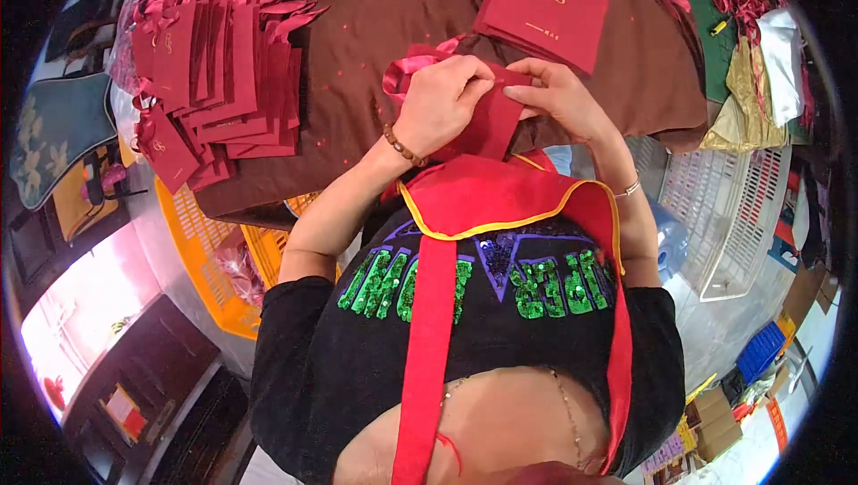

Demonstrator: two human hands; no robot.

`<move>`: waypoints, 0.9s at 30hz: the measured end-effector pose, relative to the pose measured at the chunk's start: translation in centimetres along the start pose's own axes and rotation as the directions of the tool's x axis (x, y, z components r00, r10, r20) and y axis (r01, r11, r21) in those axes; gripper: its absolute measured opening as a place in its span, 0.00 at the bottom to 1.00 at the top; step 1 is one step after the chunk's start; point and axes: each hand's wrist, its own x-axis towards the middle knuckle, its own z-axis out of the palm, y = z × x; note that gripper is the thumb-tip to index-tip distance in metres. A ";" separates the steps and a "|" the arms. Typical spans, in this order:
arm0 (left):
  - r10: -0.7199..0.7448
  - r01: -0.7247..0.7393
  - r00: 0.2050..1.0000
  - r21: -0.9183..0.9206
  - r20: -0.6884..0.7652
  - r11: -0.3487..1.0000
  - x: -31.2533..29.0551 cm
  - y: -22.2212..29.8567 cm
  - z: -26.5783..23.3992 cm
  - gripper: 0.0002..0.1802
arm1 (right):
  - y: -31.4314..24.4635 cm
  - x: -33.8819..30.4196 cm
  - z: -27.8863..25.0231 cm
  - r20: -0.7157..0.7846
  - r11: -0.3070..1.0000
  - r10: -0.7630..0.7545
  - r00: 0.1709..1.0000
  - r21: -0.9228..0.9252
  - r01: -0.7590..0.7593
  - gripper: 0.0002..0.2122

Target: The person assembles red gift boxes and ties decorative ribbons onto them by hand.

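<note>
"Three risks, by my reading. Order?"

"Left to right. Ribboned bags [234,83] overlap loosely near the table's edge; a brush of the forearm might slide some off. Next, the satin ribbon [413,63]: uneven tugging could twist it. Last, the red bag [490,125] could crease if squeezed too hard."

"Hand states?"

"Left hand [444,108]: thumb and forefinger pinched at the bag's upper part; cannot tell whether ribbon is caught too. Right hand [561,99]: pinching the bag's upper right."

"Bag: place, look?"

"Between the hands, at the table's near side, tilted, partly behind the left hand. Glossy pinkish ribbon at left; then plain, deep-red, flat panel. Beyond, upper right: flat stack [545,16], same red, gold print."
</note>
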 end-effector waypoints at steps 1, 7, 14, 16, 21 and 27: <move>-0.001 0.001 1.000 0.002 0.000 1.000 -0.1 0.0 0.2 0.05 | 0.1 0.0 0.0 0.002 1.000 -0.001 1.000 0.001 0.001 0.14; 0.142 -0.125 0.985 0.154 -0.100 0.980 0.0 0.5 0.6 0.03 | 0.0 0.0 0.4 0.017 0.999 -0.039 0.999 -0.013 0.039 0.13; 0.108 -0.107 0.994 0.032 -0.029 0.994 0.3 -0.6 0.4 0.03 | 0.4 0.0 0.4 -0.046 0.980 -0.070 0.996 -0.190 0.060 0.11; 0.083 -0.083 0.997 0.033 -0.010 0.996 0.2 -0.4 0.4 0.03 | 0.3 -0.1 0.4 -0.060 0.941 -0.084 0.995 -0.334 0.059 0.10; 0.115 -0.110 0.992 0.084 -0.056 0.990 0.0 -0.6 0.9 0.03 | 0.5 0.3 0.1 -0.035 0.942 -0.069 0.997 -0.332 0.054 0.09; 0.126 -0.117 0.989 0.110 -0.077 0.987 0.2 -0.5 1.2 0.04 | 0.5 0.2 0.1 -0.012 0.986 -0.021 1.000 -0.163 0.019 0.09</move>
